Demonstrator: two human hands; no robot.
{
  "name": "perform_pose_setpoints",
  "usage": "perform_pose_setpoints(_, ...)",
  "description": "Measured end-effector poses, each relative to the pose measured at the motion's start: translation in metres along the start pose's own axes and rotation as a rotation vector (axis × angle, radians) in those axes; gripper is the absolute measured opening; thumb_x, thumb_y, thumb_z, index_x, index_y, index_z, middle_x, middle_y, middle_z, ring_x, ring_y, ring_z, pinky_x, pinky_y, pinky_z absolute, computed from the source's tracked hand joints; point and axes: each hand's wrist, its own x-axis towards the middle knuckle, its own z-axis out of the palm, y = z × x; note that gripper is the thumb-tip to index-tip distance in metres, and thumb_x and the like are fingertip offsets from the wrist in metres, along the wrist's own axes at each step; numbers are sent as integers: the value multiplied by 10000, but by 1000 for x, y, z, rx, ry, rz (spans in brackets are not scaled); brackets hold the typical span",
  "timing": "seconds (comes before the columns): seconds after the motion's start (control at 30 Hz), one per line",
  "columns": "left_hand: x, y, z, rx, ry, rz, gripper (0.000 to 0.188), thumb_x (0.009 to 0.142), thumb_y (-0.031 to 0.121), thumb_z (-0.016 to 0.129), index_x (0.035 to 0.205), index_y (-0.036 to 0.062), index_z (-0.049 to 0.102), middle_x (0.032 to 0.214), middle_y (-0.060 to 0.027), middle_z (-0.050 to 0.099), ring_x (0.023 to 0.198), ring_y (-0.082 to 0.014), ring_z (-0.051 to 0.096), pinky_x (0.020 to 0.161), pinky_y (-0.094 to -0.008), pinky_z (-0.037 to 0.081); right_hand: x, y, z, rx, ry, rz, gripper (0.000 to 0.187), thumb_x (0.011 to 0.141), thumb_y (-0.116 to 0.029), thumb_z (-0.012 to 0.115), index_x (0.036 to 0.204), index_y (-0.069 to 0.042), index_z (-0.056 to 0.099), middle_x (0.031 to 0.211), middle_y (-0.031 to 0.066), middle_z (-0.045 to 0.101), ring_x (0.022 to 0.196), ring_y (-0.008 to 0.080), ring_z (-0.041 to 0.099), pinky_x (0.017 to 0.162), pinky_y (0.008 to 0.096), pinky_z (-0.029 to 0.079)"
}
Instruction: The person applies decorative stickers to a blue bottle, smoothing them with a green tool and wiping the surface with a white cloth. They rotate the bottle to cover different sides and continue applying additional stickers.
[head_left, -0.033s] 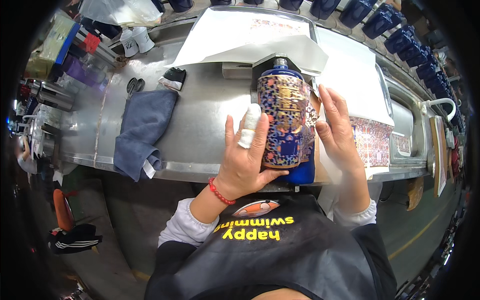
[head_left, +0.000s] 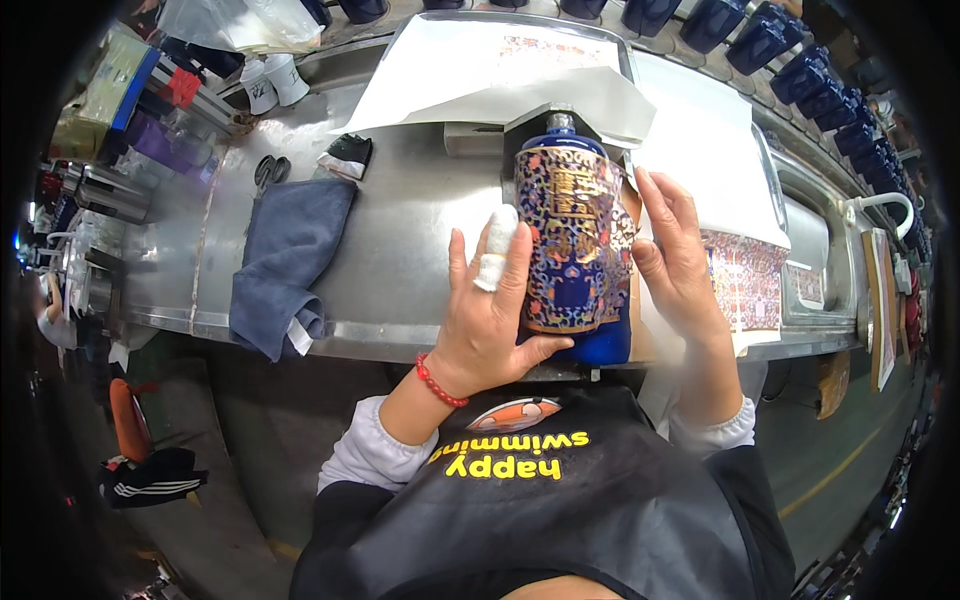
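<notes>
A dark blue bottle [head_left: 568, 147] rests against a dark support at the middle of the metal worktop, its neck pointing away from me. Around its body lies a patterned decal sheet [head_left: 566, 255] with gold characters and small coloured flowers. My left hand [head_left: 478, 325] touches the bottle's left side with fingers stretched out and the thumb along its lower end; one finger wears a white wrapping. On the other side, my right hand [head_left: 682, 265] has its fingers extended beside the decal's right edge. Whether its fingertips touch that edge I cannot tell.
A blue-grey cloth [head_left: 290, 250] lies at the left, with scissors [head_left: 270, 172] beyond it. White paper [head_left: 500, 75] covers a tray at the back. More patterned decal sheets [head_left: 745, 285] lie at the right, near a metal sink [head_left: 805, 240]. Several blue vessels [head_left: 755, 40] line the far side.
My left hand and the decal on the bottle have shifted very slightly away from me. The gold pattern looks sharper now. My right hand has hardly moved.
</notes>
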Motion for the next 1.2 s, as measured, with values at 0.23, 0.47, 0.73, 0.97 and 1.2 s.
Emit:
perform_pose_setpoints(0.23,24,-31,-9,-6,-48,-26,918,952,713,503,1588,65,372,1593,-227,404,1499,-498,267,1191,-666,89,-15,-17,3,-67,-25,-121,666,899,-305,768,1492,-102,543,1517,204,396,1260,339,499,1072,454,450)
perform_pose_setpoints(0.47,33,-36,-6,36,-106,23,1092,840,796,589,1614,77,311,1629,-264,307,1501,-491,249,1187,-681,90,-26,-8,8,-44,-108,-68,944,822,-549,790,1568,-98,427,1587,221,316,1384,399,460,1136,504,410)
perform_pose_setpoints(0.73,36,-34,-14,67,-147,24,1104,842,798,578,1584,17,333,1591,-294,351,1473,-503,297,1177,-682,130,-25,-6,3,95,-203,-2,1049,789,-596,794,1592,-74,364,1609,228,273,1399,426,442,1150,505,391)
perform_pose_setpoints(0.97,51,-31,-16,86,-113,-19,1075,883,775,545,1574,-21,336,1588,-284,361,1475,-485,301,1201,-652,98,5,-6,-9,89,-124,98,784,988,-553,596,1595,-108,378,1598,196,320,1408,394,416,1170,476,352)
perform_pose_setpoints(1.2,48,-35,-11,68,-130,-37,1090,884,768,556,1592,-18,294,1601,-293,331,1498,-471,279,1195,-664,88,15,5,12,152,-61,62,666,987,-417,662,1538,-94,472,1514,247,387,1202,372,528,1065,455,448)
